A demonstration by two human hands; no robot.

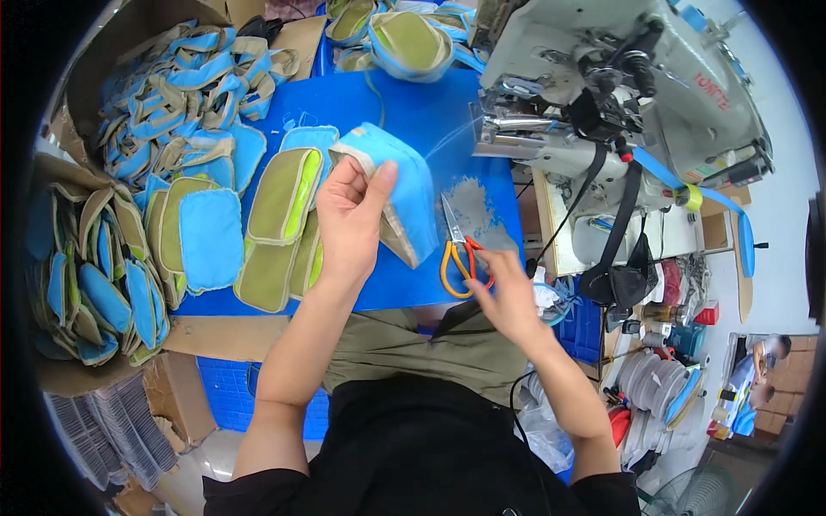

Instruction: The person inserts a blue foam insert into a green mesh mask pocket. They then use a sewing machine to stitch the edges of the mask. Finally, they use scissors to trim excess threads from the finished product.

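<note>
My left hand (351, 219) holds up a blue fabric piece with beige edging (403, 191) above the blue table (430, 107). Thumb and fingers pinch its left edge. My right hand (503, 292) reaches to a pair of scissors with orange and yellow handles (460, 249), fingers touching the handles as they lie on the table. The scissor blades point away from me. Right beside the left hand, olive-green and blue padded pieces (280, 225) lie on the table.
A grey industrial sewing machine (619, 86) with blue binding tape stands at the right rear. Cardboard boxes at the left hold heaps of blue and beige pieces (176, 86) and stacked pieces (86, 275). More green pieces (404, 39) lie at the back. Another person sits at lower right (761, 378).
</note>
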